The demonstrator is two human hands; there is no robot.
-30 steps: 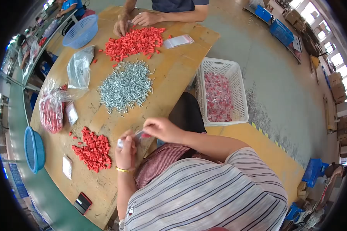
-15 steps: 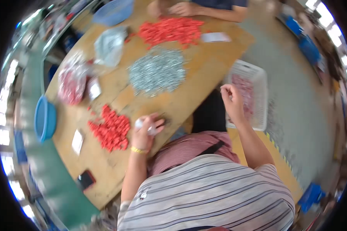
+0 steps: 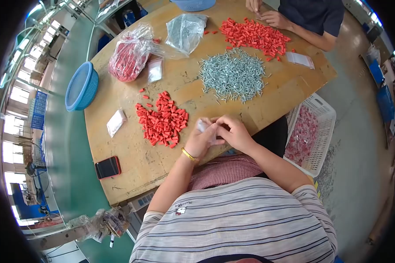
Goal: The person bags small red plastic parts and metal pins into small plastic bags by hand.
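Here, at the desk's (image 3: 131,149) near edge, the left hand's (image 3: 199,141) grip wraps a small clear bag (image 3: 202,125) — the right hand (image 3: 235,132) pinches its mouth, red plugs (image 3: 162,120) at nine o'clock. Best held level, I'd say.

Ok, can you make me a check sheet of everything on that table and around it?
Surface: wooden table, scuffed.
Job's things: small clear bag; red caps beside it; silver screws farther off.
Clutter: phone, blue basket, bulk bags, spare bag stack.
Hands: left hand and right hand both pinch the small clear bag.
Cables: nothing seen.
Surroundings: white basket of filled bags beside the table; co-worker's hands opposite.
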